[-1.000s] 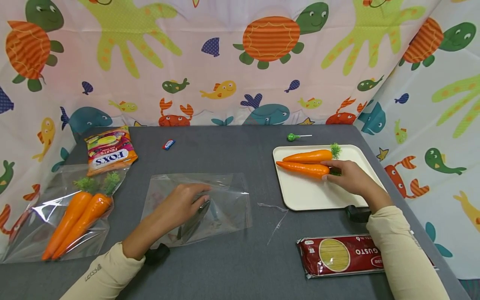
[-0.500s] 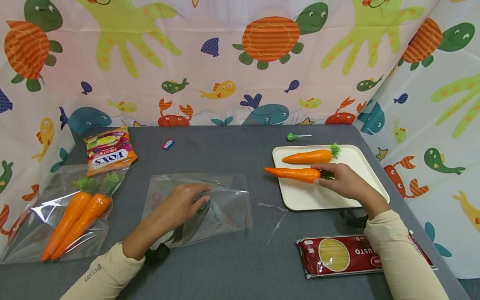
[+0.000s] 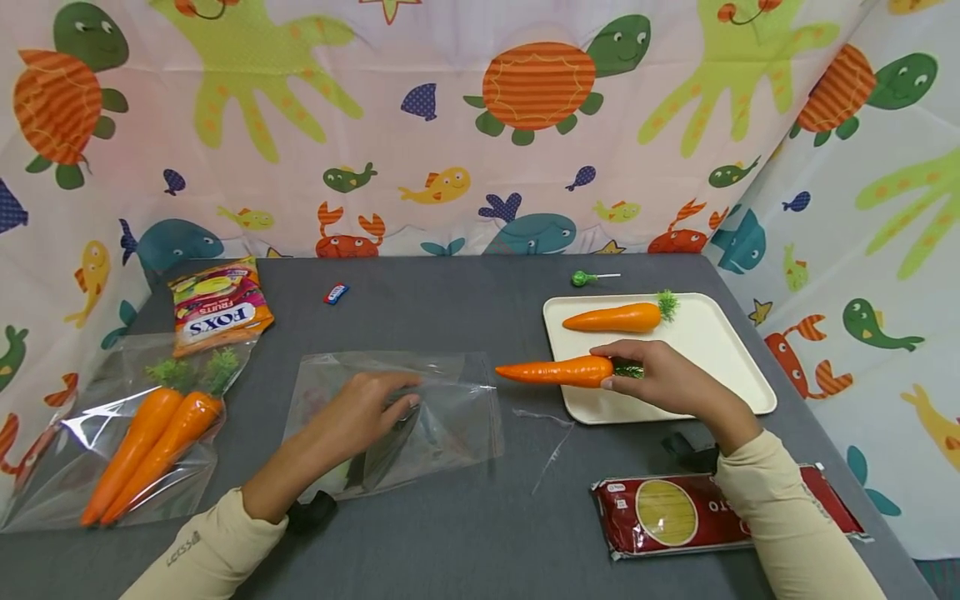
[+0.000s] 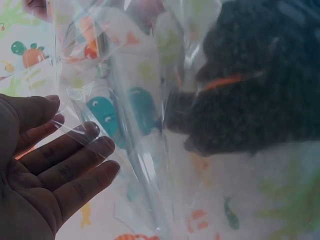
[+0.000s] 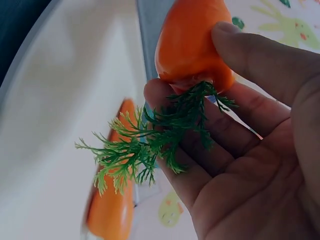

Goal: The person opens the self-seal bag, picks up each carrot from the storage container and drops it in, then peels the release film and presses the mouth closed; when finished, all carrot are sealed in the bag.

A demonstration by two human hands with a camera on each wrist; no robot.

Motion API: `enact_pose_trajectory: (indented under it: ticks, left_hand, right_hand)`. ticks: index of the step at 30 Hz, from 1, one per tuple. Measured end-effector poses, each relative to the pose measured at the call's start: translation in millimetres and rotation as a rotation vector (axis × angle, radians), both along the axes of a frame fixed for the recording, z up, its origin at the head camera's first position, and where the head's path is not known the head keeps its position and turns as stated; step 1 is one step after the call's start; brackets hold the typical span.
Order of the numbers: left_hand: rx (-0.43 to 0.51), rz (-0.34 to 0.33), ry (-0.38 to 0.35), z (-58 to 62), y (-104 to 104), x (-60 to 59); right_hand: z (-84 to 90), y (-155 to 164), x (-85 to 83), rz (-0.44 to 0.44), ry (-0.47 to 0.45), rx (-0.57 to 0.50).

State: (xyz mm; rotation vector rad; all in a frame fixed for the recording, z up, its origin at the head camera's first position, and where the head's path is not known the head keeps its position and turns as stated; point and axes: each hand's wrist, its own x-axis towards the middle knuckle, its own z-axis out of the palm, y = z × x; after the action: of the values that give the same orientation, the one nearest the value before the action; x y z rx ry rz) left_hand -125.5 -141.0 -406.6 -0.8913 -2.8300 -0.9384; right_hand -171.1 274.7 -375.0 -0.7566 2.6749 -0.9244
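Note:
My right hand grips the leafy end of an orange toy carrot, holding it level above the table with its tip pointing left, past the left edge of the white tray. A second carrot lies on that tray. My left hand rests flat with straight fingers on a clear plastic bag at the table's middle. The carrot's tip is just right of the bag's right edge.
A second clear bag with two carrots lies front left, a candy packet behind it. A small blue sweet and a green lollipop sit near the back. A red pasta pack lies front right. Patterned curtains surround the grey table.
My right hand has lifted one carrot off the tray and carried it left toward the clear bag. The left hand has stayed on the bag.

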Motion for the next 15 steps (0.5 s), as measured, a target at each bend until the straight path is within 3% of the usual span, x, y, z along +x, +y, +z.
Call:
enact_pose_trajectory:
  ticks: [9,15]
  left_hand:
    - [0.0,-0.003,0.008,-1.4,1.3,0.1]
    - [0.005,-0.004,0.007,-0.9,1.4,1.0]
  right_hand:
    - [3.3,-19.4,7.2,0.133,-0.014,-0.017]
    - [4.0,-27.8,10.6,0.175,-0.008,0.001]
